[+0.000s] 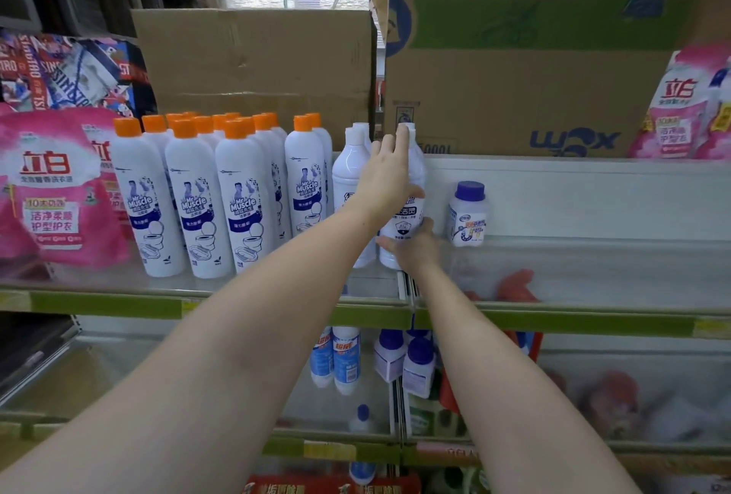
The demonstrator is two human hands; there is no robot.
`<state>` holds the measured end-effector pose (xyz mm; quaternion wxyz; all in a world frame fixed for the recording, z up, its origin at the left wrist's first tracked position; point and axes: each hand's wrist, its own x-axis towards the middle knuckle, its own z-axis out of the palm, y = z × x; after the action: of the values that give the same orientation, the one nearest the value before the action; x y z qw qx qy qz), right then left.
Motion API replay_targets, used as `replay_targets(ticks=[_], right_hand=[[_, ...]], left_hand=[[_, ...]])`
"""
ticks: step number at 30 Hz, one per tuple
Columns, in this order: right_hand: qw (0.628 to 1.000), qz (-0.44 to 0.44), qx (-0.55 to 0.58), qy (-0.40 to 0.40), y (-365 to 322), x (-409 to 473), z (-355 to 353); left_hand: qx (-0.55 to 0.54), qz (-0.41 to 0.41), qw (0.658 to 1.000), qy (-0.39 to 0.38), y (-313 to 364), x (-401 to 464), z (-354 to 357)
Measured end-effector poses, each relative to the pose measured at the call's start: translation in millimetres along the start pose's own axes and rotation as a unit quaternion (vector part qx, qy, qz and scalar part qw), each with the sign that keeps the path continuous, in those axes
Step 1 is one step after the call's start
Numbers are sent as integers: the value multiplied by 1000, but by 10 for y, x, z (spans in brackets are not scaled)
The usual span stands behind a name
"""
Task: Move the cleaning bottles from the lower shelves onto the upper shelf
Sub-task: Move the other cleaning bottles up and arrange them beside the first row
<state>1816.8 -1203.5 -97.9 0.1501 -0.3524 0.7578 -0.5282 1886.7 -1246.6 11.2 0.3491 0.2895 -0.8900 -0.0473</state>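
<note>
A tall white cleaning bottle (pixel 407 222) stands on the upper shelf (pixel 277 307) beside other white bottles (pixel 350 173). My left hand (pixel 389 173) lies on its neck and upper body, fingers stretched up toward the cap and thumb wrapped round the side. My right hand (pixel 413 246) grips the same bottle near its base from the right. A small white jar with a purple cap (pixel 466 214) stands alone to the right. On the lower shelf stand blue-labelled bottles (pixel 340 359) and purple-capped jars (pixel 407 365).
Several orange-capped Mr Muscle bottles (pixel 205 196) fill the upper shelf's left half, next to pink detergent bags (pixel 55 189). Cardboard boxes (pixel 514 70) rise behind. More pink bags (pixel 684 109) sit at the far right. Bare shelf lies right of the small jar.
</note>
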Motion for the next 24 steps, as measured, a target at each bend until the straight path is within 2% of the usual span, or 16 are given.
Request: replay_targets(ticks=[5, 8, 13, 21, 24], right_hand=[[998, 16, -63, 7, -66, -138, -37], [994, 17, -101, 21, -77, -224, -85], [995, 27, -86, 43, -150, -316, -167], [995, -14, -69, 72, -141, -547, -270], [993, -5, -88, 84, -32, -668, -391]], left_hand=[[-9, -8, 999, -41, 17, -109, -166], [-21, -6, 999, -37, -34, -176, -249], [-25, 8, 999, -39, -196, -358, -262], [-40, -1, 993, -109, -350, -716, -149], [-59, 14, 987, -147, -285, -858, -18]])
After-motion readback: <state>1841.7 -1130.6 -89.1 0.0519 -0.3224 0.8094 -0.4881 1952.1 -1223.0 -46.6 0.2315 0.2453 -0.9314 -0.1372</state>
